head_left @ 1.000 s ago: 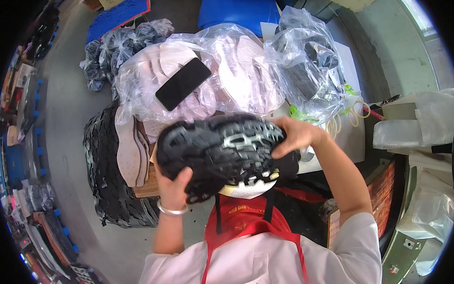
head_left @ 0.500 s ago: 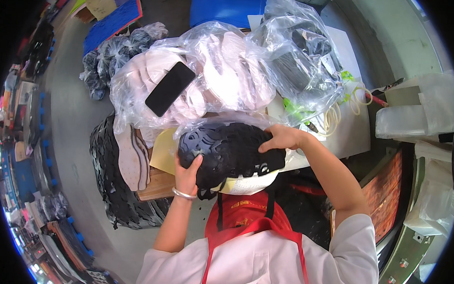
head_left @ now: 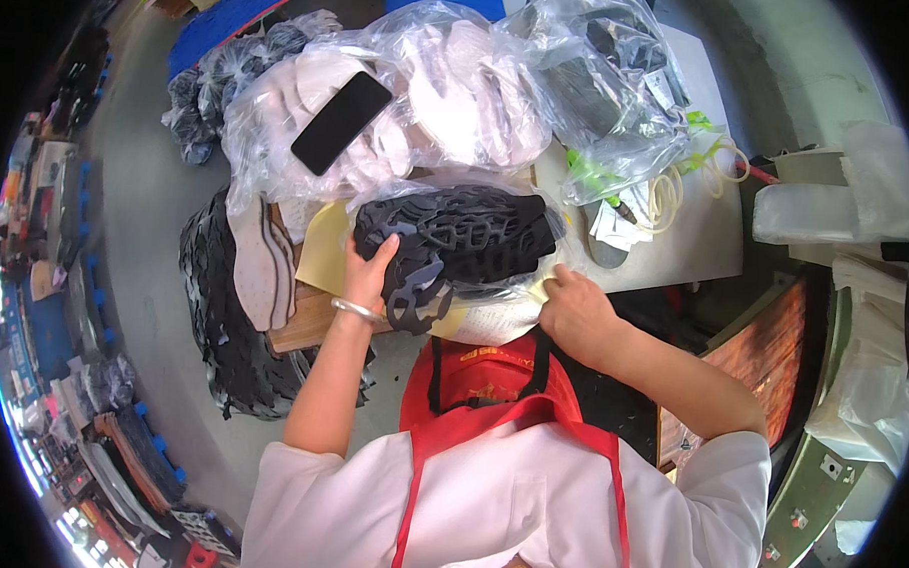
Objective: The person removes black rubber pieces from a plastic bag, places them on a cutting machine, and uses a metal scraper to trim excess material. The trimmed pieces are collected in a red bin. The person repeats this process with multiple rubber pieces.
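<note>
A clear plastic bag of black cut-out shoe pieces (head_left: 456,239) lies on the near part of the work table (head_left: 696,242). My left hand (head_left: 367,271) grips its left side, a bangle on the wrist. My right hand (head_left: 574,310) holds the bag's right lower edge, next to a white sheet under it. A yellow sheet (head_left: 320,259) lies beneath the bag on the left.
Behind the bag are a large clear bag of pale pink pieces (head_left: 421,103) with a black phone (head_left: 340,122) on top, and a clear bag of dark parts (head_left: 602,79). Black and pink pieces (head_left: 244,297) hang at the left. Green ties and cord (head_left: 668,186) lie on the right.
The bag of black pieces has come down from in front of me onto the table, and both hands went down with it, still holding its sides.
</note>
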### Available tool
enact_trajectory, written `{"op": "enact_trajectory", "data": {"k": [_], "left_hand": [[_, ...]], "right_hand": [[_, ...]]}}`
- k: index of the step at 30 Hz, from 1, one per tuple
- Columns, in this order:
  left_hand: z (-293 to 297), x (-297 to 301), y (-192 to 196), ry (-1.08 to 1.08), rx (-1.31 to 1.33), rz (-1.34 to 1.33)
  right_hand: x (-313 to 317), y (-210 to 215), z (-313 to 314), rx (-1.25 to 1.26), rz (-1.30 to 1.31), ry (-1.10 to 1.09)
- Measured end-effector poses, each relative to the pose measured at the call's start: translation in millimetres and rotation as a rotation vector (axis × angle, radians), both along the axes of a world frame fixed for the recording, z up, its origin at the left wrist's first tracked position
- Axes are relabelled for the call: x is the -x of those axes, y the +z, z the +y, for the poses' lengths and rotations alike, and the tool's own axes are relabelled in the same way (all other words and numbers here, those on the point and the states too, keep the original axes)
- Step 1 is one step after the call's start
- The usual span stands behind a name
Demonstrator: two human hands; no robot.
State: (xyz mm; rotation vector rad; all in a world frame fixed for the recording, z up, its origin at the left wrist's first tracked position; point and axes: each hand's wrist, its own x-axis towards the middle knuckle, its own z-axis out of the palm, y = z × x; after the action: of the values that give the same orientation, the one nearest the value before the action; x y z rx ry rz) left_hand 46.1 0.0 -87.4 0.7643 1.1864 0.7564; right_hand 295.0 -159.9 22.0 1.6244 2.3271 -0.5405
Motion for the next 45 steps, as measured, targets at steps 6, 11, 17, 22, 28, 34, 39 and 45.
{"op": "enact_trajectory", "data": {"k": [6,11,17,22,28,34,39,45], "left_hand": [[18.9,3.4,-1.6,-0.081,0.124,-0.054],[24.5,0.6,-5.8,-0.066,0.156,-0.006],[27.8,2.1,-9.4,-0.070,0.187,0.005],[31.4,8.7,-14.0,-0.078,0.286,-0.101],[23.1,7.5,-4.3,-0.015,0.378,-0.042],[3.1,25.1,68.7,-0.398,0.294,0.162],[-3.8,52.9,120.8,-0.704,0.015,0.406],[-0.7,43.9,122.3,-0.462,-0.559,0.650]], "right_hand": [[9.0,-30.9,-2.8,-0.020,0.359,0.070],[36.5,-45.2,5.6,0.090,0.079,-0.106],[59.1,-55.6,8.9,0.144,0.036,0.089],[40.9,-24.0,10.9,0.149,0.667,-0.174],[21.4,20.9,2.3,0.167,0.389,-0.147],[17.4,53.2,-9.3,-0.034,0.065,-0.046],[11.8,92.9,-15.0,-0.221,-0.053,-0.199],[25.6,97.4,2.9,0.055,-0.268,-0.321]]}}
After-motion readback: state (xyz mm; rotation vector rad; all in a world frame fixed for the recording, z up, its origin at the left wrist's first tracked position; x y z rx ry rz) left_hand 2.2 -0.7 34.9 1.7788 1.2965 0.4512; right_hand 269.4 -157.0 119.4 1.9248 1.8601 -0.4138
